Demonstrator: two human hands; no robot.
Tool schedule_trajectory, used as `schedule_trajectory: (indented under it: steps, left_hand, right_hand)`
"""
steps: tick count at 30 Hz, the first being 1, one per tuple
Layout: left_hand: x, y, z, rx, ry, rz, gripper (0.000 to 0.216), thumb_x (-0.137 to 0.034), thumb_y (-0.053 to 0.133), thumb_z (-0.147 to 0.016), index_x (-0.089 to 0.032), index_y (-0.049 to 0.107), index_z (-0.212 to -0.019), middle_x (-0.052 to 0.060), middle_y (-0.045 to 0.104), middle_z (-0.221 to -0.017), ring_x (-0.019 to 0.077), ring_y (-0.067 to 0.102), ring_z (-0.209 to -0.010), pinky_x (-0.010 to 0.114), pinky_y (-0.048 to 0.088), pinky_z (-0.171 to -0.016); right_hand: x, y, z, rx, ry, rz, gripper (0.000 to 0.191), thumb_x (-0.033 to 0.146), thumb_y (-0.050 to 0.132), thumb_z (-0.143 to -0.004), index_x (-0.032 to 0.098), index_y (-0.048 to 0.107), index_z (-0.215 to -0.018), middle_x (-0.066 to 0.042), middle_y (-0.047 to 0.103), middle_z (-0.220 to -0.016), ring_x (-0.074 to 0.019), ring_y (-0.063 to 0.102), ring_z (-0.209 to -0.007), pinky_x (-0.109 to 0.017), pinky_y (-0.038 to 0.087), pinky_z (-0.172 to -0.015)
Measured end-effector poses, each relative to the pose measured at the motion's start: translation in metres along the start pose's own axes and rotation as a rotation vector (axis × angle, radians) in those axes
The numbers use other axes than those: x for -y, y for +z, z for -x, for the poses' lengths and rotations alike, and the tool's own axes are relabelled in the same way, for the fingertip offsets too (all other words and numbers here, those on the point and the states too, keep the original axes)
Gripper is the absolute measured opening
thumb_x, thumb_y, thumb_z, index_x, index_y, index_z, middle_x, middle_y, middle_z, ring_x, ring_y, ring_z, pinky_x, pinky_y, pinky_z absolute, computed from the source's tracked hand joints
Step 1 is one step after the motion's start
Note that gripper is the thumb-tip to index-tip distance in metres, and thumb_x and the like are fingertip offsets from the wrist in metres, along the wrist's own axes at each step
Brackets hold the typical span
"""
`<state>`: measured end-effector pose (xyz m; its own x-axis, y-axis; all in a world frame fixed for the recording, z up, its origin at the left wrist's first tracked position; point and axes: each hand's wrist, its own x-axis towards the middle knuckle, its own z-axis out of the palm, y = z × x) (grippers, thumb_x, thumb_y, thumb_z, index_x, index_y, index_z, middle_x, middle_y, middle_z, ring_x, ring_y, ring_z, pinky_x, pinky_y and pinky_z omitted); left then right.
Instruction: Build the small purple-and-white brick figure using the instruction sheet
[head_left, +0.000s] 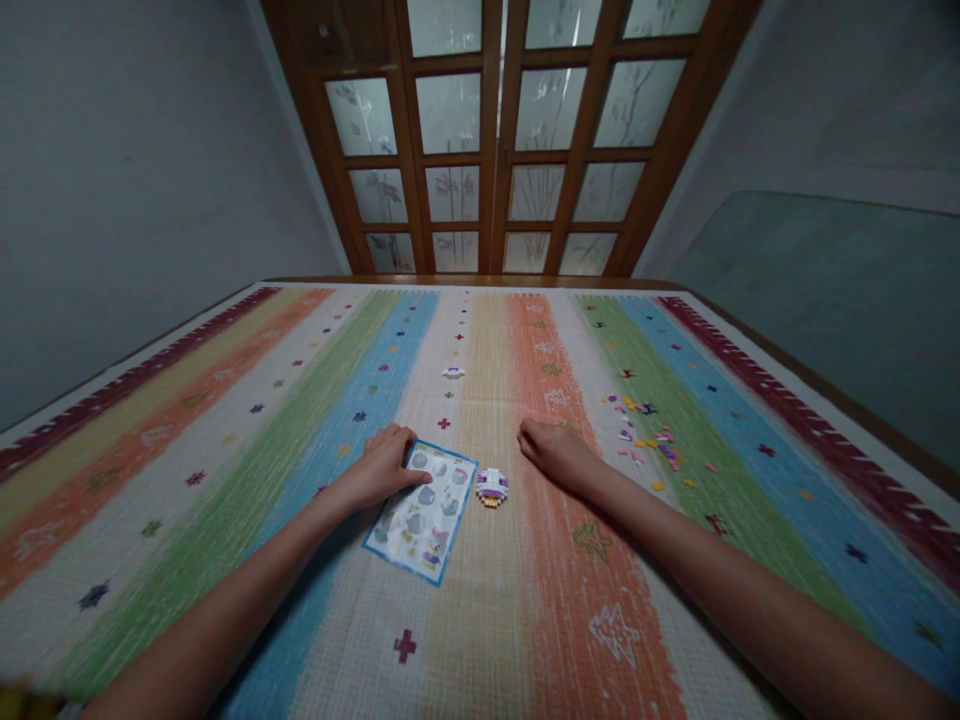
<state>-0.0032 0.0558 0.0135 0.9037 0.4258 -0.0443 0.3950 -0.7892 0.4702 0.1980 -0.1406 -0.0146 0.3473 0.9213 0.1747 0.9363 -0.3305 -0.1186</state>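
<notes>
My left hand (pixel 388 462) grips the upper left edge of a blue-bordered picture sheet (pixel 426 520), its thumb lying over the printed grey shapes. Just right of the sheet lies a small rounded piece built of white, purple and orange toy bricks (pixel 492 487). My right hand (pixel 553 448) rests on the tablecloth a little further right, fingers curled together; whether anything is inside them is hidden. Beyond it, loose small toy bricks (pixel 664 445) in pink, yellow, purple and white lie scattered. Farther up the table sits a small white and purple brick piece (pixel 453 372).
A striped tablecloth (pixel 495 620) with printed stars and trees covers the table. Behind the far edge stand wooden doors with glass panes (pixel 453 190). A pale green panel (pixel 832 270) is by the right wall. Something yellow (pixel 26 703) shows at the lower left corner.
</notes>
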Motion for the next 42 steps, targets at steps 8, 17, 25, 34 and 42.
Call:
schedule_trajectory:
  steps: [8, 17, 25, 34, 42]
  left_hand:
    - [-0.003, -0.016, 0.000, 0.080, 0.003, 0.199, 0.018, -0.035, 0.047, -0.074, -0.019, 0.051, -0.069, 0.003, 0.057, -0.068, 0.0191, 0.054, -0.067, 0.029, 0.042, -0.060]
    - [-0.037, -0.053, 0.015, 0.052, -0.045, 0.672, 0.020, -0.035, 0.057, -0.071, -0.016, 0.052, -0.074, -0.001, 0.057, -0.067, 0.0127, 0.053, -0.060, 0.022, 0.041, -0.053]
    - [-0.076, -0.064, 0.014, -0.025, 0.102, 0.830, 0.017, -0.030, 0.060, -0.072, -0.016, 0.050, -0.073, -0.003, 0.053, -0.061, 0.0095, 0.051, -0.054, 0.019, 0.039, -0.048]
    - [-0.090, -0.070, 0.015, -0.068, 0.250, 0.798, 0.031, -0.035, 0.052, -0.082, -0.015, 0.050, -0.059, -0.004, 0.049, -0.051, 0.0080, 0.046, -0.049, 0.019, 0.037, -0.049]
    - [-0.097, -0.077, 0.022, -0.058, 0.275, 0.791, 0.033, -0.035, 0.050, -0.085, -0.015, 0.051, -0.058, -0.004, 0.049, -0.049, 0.0082, 0.046, -0.047, 0.020, 0.037, -0.048]
  right_hand:
    - [-0.007, 0.001, 0.000, -0.107, -0.051, -0.107, 0.025, 0.022, 0.036, -0.091, 0.017, 0.052, -0.072, -0.006, 0.062, -0.068, -0.0156, 0.057, -0.063, -0.024, 0.038, -0.061]
    - [-0.005, -0.011, 0.004, -0.347, -0.071, -0.264, 0.030, 0.028, 0.034, -0.091, 0.018, 0.051, -0.069, -0.004, 0.056, -0.062, -0.0144, 0.049, -0.056, -0.026, 0.038, -0.057]
    - [0.049, -0.080, 0.025, -0.146, 0.030, -0.997, 0.048, 0.054, 0.036, -0.088, 0.017, 0.055, -0.063, 0.003, 0.042, -0.048, -0.0099, 0.040, -0.042, -0.023, 0.033, -0.042]
    - [0.055, -0.093, 0.042, -0.160, 0.092, -1.061, 0.042, 0.046, 0.047, -0.086, 0.017, 0.049, -0.055, 0.004, 0.041, -0.049, -0.0071, 0.034, -0.044, -0.021, 0.025, -0.041]
    - [0.056, -0.109, 0.047, -0.209, 0.059, -1.024, 0.042, 0.044, 0.048, -0.086, 0.017, 0.052, -0.055, 0.005, 0.038, -0.047, -0.0066, 0.032, -0.042, -0.020, 0.024, -0.038]
